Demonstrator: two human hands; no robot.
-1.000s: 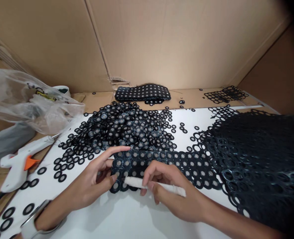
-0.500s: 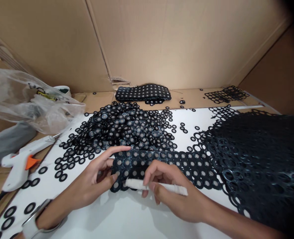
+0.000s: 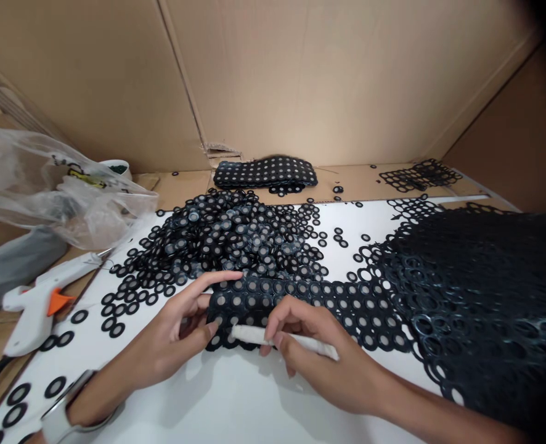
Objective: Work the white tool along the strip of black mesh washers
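Observation:
My right hand (image 3: 321, 351) is closed around a white stick (image 3: 254, 335), its tip lying on the near edge of a black sheet of joined rings (image 3: 301, 305) on the white table (image 3: 236, 401). My left hand (image 3: 180, 333) rests at the sheet's left end, index finger stretched over its top edge and thumb at its near corner, pinching the sheet. A big heap of loose black rings with mesh centres (image 3: 227, 237) lies just behind the sheet.
A thick pile of black punched-out netting (image 3: 485, 296) fills the right. A white glue gun with an orange trigger (image 3: 37, 302) and a clear plastic bag (image 3: 55, 185) lie at the left. A folded ring sheet (image 3: 266, 172) sits by the cardboard wall (image 3: 301, 74). Scattered rings (image 3: 55, 388) lie near left.
The right hand with the white stick has slid slightly left and toward the sheet's edge. The left hand has stayed put.

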